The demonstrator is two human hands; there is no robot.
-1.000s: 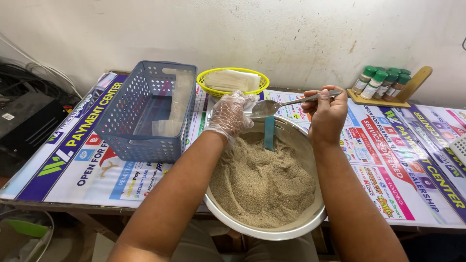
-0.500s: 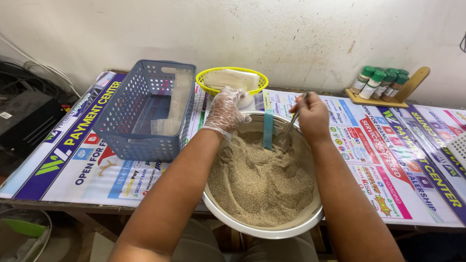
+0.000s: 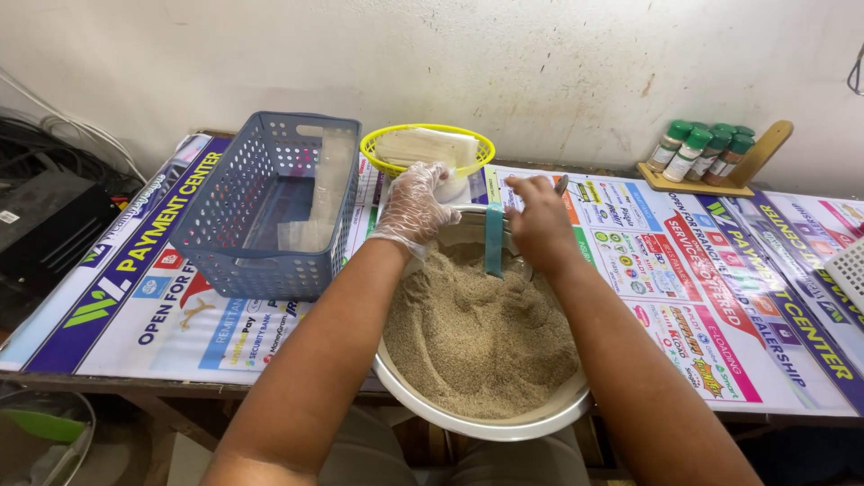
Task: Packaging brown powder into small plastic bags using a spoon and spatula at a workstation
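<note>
- Head view: the left hand point(image 3: 416, 205), in a clear plastic glove, sits at the far rim of the bowl point(image 3: 504, 423). Its fingers curl around a thin clear bag point(image 3: 453, 187), pinching it just above the rim.
- The right hand point(image 3: 538, 220) is bare and hangs over the far side of the bowl, fingers clenched around a metal spoon point(image 3: 560, 185). Only the handle tip shows past the knuckles; the spoon's head is hidden.
- The bowl is metal, sits at the near table edge between both forearms, and is filled with pale brown grain point(image 3: 477, 337).
- A teal strip point(image 3: 493, 238) stands upright in the grain at the far side, between the 2 hands.
- A yellow basket point(image 3: 382, 153) with white sheets lies just beyond the left hand.
- A blue basket point(image 3: 234, 234) stands left of the bowl, with clear bags inside.
- Green-capped bottles point(image 3: 702, 148) stand on a wooden rack point(image 3: 756, 162) at far right, well apart from the hands.
- A printed banner point(image 3: 720, 270) covers the table.
</note>
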